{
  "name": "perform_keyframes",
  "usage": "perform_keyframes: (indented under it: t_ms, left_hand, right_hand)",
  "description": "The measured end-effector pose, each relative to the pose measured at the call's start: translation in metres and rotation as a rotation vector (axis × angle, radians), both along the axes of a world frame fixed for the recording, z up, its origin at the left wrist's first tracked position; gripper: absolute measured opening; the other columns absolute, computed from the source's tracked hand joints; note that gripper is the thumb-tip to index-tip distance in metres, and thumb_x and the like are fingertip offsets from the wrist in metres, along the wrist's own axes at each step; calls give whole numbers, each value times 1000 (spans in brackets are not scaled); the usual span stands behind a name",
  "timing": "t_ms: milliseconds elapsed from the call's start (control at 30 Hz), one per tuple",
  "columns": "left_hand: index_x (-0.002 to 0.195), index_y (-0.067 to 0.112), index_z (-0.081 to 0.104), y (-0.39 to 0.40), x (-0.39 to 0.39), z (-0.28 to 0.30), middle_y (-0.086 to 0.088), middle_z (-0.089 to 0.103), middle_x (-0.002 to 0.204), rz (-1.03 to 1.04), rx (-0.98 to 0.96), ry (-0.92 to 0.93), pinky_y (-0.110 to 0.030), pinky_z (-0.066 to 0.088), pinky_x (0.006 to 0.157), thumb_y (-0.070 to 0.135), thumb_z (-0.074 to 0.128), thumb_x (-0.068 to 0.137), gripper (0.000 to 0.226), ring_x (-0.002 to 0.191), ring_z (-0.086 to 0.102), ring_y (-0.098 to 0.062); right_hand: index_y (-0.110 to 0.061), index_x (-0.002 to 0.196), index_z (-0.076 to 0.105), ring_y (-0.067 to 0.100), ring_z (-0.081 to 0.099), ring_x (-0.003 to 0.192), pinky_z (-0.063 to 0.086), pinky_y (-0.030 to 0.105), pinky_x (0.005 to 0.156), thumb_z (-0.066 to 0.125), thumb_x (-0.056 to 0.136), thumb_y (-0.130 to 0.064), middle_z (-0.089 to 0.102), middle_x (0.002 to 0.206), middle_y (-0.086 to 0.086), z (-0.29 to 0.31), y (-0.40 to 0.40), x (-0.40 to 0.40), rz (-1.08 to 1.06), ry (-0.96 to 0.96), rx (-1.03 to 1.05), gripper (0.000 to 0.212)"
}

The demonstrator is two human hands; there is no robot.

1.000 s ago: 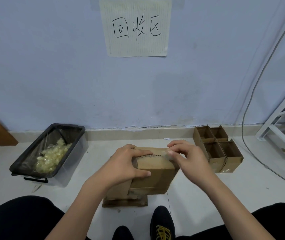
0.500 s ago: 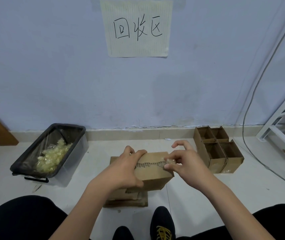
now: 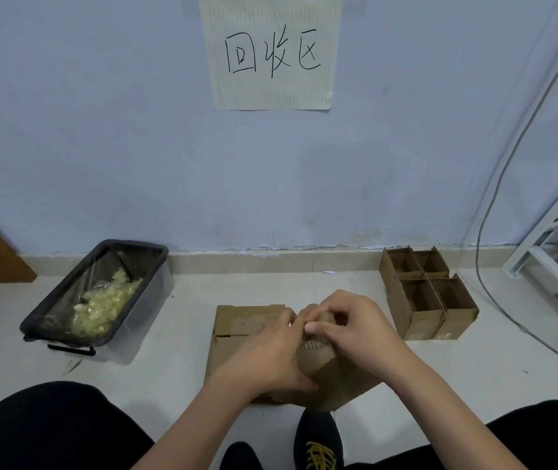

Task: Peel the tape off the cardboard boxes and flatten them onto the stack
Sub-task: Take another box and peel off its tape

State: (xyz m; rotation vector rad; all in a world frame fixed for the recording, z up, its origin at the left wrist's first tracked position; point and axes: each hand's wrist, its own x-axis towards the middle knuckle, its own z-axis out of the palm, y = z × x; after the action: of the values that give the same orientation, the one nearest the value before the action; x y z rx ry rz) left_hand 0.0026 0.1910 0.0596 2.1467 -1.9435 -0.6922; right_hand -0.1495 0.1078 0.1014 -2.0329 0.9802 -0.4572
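Note:
I hold a small brown cardboard box (image 3: pixel 333 374) low over the flat cardboard stack (image 3: pixel 236 329) on the floor. My left hand (image 3: pixel 267 357) grips the box's left side. My right hand (image 3: pixel 355 329) sits on its top end, fingertips pinched together at a torn, jagged edge where clear tape lies. The hands touch each other and hide most of the box's top. Four open boxes (image 3: pixel 428 293) stand grouped to the right by the wall.
A black-rimmed clear bin (image 3: pixel 67 317) holding crumpled tape scraps sits at left. A cable (image 3: pixel 484 266) and a white metal frame (image 3: pixel 548 252) are at right. My dark knees and a black shoe with yellow laces (image 3: pixel 318 442) fill the bottom edge.
The box has come down and nearer to me, tilting. My right hand has moved left onto the box's top end, meeting my left hand. More of the flat stack shows behind.

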Motion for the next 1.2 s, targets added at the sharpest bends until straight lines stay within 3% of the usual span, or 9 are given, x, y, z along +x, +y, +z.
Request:
perform_keyframes:
  t_ms: [133,267,400,567,700,833,933,1067,1200]
  left_hand:
    - [154,51,-6,-2,8,1,6,35,142,21,-17,79,-35,51,87,46,85,71,124,121,51,-23]
    - [147,65,-10,0,16,5,5,39,128,19,-36,87,-41,57,84,41,88,68,128,105,56,-21]
    - [139,70,-1,2,20,7,7,37,122,-9,-5,48,-40,56,85,43,86,69,114,105,51,-18]
    - [140,65,12,1,23,10,9,39,117,1,-15,59,-40,56,83,42,85,67,105,102,52,-17]
    - [140,64,14,1,21,13,9,39,114,-1,-36,68,-39,57,79,41,84,67,103,99,53,-18]
    - [137,59,17,3,26,11,10,40,117,36,-33,88,-35,56,78,41,84,67,99,102,53,-19]
    - [136,58,19,3,32,12,10,41,115,59,-45,90,-35,56,78,39,84,66,98,101,54,-18]
    - [136,58,19,3,32,13,11,40,115,63,-45,89,-35,57,77,37,83,66,97,100,54,-16]
    - [137,58,18,3,33,15,11,40,117,60,-40,88,-35,56,79,37,83,66,98,101,53,-15]
  right_hand:
    - [-22,78,78,5,62,95,54,24,85,85,75,-33,58,100,-7,14,-2,-8,-21,-59,150,13]
    - [-24,80,78,6,59,106,49,28,95,69,84,-51,63,103,-4,20,-4,-17,81,-76,236,29]
    - [-26,99,78,-4,60,108,45,20,98,63,97,-26,63,112,-19,16,-8,-21,122,-57,242,15]
    - [-38,90,80,10,62,78,54,36,83,80,83,-22,73,89,-1,6,-13,-20,-13,-48,168,18]
    - [-46,116,70,6,49,69,49,23,77,82,79,-11,62,78,-5,7,-14,-19,-13,-169,213,53]
    - [-40,92,79,12,56,78,52,29,80,86,75,-25,64,93,-5,7,-16,-18,-66,-88,111,24]
    - [-33,93,79,10,59,84,53,28,82,88,71,-35,62,103,-6,9,-18,-22,-55,-48,144,23]
    - [-24,95,78,-8,59,104,47,22,95,67,94,-30,49,128,-13,11,-18,-25,2,-12,173,13]
    - [-27,86,78,5,69,89,56,38,91,72,90,-19,72,97,-14,9,-19,-25,-20,-13,155,11]
